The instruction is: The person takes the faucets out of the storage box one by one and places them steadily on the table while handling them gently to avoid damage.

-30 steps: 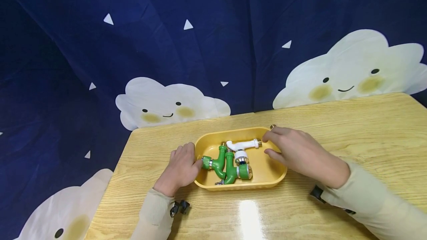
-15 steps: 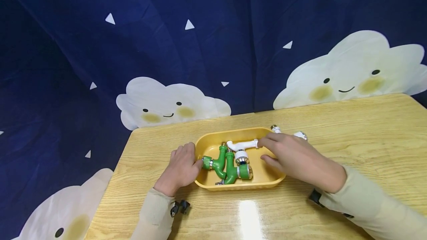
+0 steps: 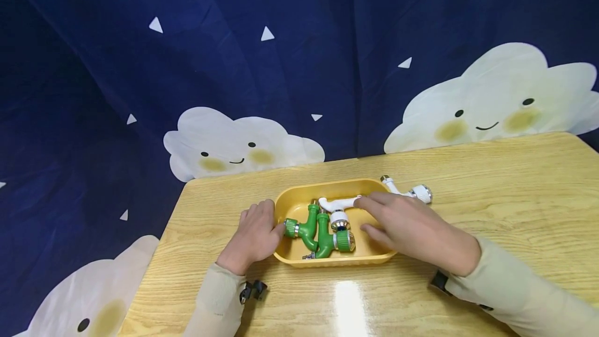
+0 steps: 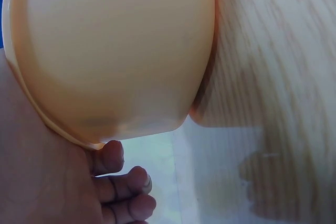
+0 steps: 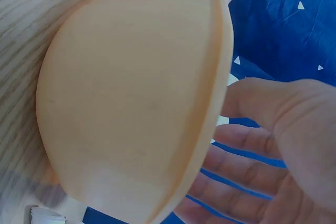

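1. Centrally, a yellow tray (image 3: 337,262) sits on the wooden table (image 3: 510,186), between the two hands.
2. The left hand (image 3: 252,235) grips the tray's left end, thumb over the rim and the other fingers outside.
3. The right hand (image 3: 416,222) reaches over the right end with its fingers loosely spread and thumb apart; the fingertips cover one end of the white tap (image 3: 338,205), but whether they touch it I cannot tell.
4. That tap lies inside the tray, beside the first green tap (image 3: 309,232) and the second green tap (image 3: 323,235), which are close together.
5. Another white tap (image 3: 422,193) lies on the table just outside the tray, partly hidden by the right hand.
6. Behind hangs a blue curtain (image 3: 304,66) with smiling clouds (image 3: 210,134).
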Demonstrator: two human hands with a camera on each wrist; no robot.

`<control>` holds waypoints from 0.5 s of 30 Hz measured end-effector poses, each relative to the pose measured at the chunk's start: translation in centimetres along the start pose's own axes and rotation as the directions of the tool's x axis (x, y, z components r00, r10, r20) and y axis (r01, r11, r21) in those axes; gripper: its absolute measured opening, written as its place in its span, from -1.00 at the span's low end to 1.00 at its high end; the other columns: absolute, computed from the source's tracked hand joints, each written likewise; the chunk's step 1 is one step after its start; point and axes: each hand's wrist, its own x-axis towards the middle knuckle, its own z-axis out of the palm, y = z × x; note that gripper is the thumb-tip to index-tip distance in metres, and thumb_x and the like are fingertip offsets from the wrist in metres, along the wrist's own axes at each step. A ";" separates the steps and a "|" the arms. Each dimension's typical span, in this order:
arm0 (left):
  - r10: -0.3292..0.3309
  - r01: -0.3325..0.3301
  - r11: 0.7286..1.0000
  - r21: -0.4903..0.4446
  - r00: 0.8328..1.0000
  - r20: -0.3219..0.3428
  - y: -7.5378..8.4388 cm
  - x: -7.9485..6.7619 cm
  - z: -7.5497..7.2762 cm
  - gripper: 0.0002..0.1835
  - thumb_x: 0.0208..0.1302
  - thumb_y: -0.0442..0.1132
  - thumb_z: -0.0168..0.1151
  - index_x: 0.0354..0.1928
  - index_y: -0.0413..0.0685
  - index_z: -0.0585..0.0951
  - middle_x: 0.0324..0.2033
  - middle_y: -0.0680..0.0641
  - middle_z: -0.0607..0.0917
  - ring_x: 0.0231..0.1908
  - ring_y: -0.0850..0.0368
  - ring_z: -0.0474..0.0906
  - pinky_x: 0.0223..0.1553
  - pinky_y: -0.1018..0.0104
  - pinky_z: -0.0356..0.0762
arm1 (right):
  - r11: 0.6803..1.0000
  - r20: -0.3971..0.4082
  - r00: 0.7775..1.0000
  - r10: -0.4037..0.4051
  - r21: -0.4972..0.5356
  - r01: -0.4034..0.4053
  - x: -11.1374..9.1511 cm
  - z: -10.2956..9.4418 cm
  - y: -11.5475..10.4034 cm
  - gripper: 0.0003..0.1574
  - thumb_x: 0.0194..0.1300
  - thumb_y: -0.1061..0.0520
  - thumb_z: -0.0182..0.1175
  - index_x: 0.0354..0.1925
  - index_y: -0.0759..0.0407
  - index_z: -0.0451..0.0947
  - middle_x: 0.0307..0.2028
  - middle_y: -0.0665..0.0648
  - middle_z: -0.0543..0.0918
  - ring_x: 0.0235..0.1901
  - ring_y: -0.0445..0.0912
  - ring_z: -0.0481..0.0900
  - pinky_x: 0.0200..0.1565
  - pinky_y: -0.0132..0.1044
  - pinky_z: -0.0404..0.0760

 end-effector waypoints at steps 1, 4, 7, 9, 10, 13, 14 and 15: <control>0.000 0.000 1.000 0.000 1.000 0.000 0.0 0.0 0.0 -0.77 0.38 -0.06 0.07 -0.29 -0.02 0.31 -0.38 -0.05 0.34 -0.31 0.01 0.22 -0.17 0.20 0.11 | 1.000 0.002 1.000 -0.002 -0.002 0.002 0.0 0.1 0.0 -0.52 0.23 0.02 0.46 0.09 0.06 0.61 -0.21 0.02 0.71 -0.49 -0.25 0.51 -0.41 -0.24 0.63; -0.001 0.001 1.000 0.000 1.000 -0.002 0.0 0.0 0.0 -0.77 0.38 -0.06 0.07 -0.29 -0.02 0.31 -0.38 -0.05 0.34 -0.31 0.01 0.22 -0.17 0.20 0.11 | 1.000 0.011 1.000 -0.005 -0.008 0.005 0.0 0.2 -0.1 -0.55 0.22 0.01 0.47 0.05 0.06 0.64 -0.26 0.00 0.68 -0.51 -0.29 0.44 -0.43 -0.31 0.58; -0.002 0.002 1.000 0.000 1.000 -0.002 0.0 0.0 0.0 -0.76 0.38 -0.06 0.08 -0.29 -0.02 0.31 -0.38 -0.05 0.35 -0.31 0.01 0.22 -0.16 0.20 0.11 | 1.000 0.008 1.000 -0.020 -0.002 0.020 0.0 0.3 -0.2 -0.58 0.23 0.02 0.47 0.03 0.05 0.64 -0.28 -0.02 0.67 -0.50 -0.30 0.43 -0.43 -0.32 0.56; -0.002 0.002 1.000 0.000 1.000 -0.001 0.0 0.0 0.1 -0.76 0.38 -0.06 0.08 -0.29 -0.03 0.31 -0.38 -0.05 0.35 -0.31 0.01 0.22 -0.17 0.20 0.11 | 0.999 0.003 0.999 -0.038 0.002 0.038 0.0 0.4 -0.3 -0.58 0.24 0.02 0.46 0.04 0.04 0.64 -0.27 -0.03 0.68 -0.48 -0.29 0.46 -0.41 -0.30 0.58; -0.002 0.002 1.000 -0.001 1.000 -0.001 0.0 0.0 0.1 -0.77 0.38 -0.06 0.08 -0.29 -0.03 0.31 -0.38 -0.05 0.35 -0.31 0.01 0.22 -0.17 0.20 0.12 | 0.999 0.000 0.999 -0.049 0.006 0.049 0.0 0.5 -0.3 -0.58 0.24 0.02 0.46 0.05 0.03 0.64 -0.26 -0.03 0.68 -0.46 -0.29 0.48 -0.39 -0.30 0.59; -0.003 0.003 1.000 -0.002 1.000 -0.004 0.0 0.0 0.1 -0.77 0.37 -0.07 0.08 -0.29 -0.03 0.32 -0.39 -0.05 0.35 -0.32 0.01 0.22 -0.17 0.20 0.11 | 0.996 -0.011 0.996 -0.092 0.017 0.092 0.0 0.8 -0.4 -0.59 0.26 0.03 0.44 0.06 0.06 0.65 -0.22 -0.01 0.71 -0.39 -0.25 0.56 -0.33 -0.27 0.64; -0.003 0.003 1.000 -0.003 1.000 -0.005 0.0 0.0 0.1 -0.77 0.37 -0.07 0.08 -0.29 -0.03 0.32 -0.39 -0.05 0.35 -0.32 0.01 0.22 -0.17 0.20 0.11 | 0.994 -0.017 0.994 -0.108 0.018 0.109 0.0 0.9 -0.4 -0.60 0.27 0.03 0.43 0.05 0.08 0.65 -0.21 -0.01 0.72 -0.37 -0.24 0.60 -0.30 -0.26 0.66; -0.003 0.003 1.000 -0.003 1.000 -0.005 0.0 0.0 0.1 -0.77 0.37 -0.07 0.08 -0.29 -0.03 0.32 -0.39 -0.05 0.35 -0.32 0.01 0.23 -0.17 0.20 0.11 | 0.992 -0.021 0.992 -0.124 0.020 0.124 0.0 1.0 -0.4 -0.60 0.27 0.03 0.42 0.05 0.09 0.65 -0.21 0.00 0.73 -0.36 -0.22 0.62 -0.29 -0.24 0.68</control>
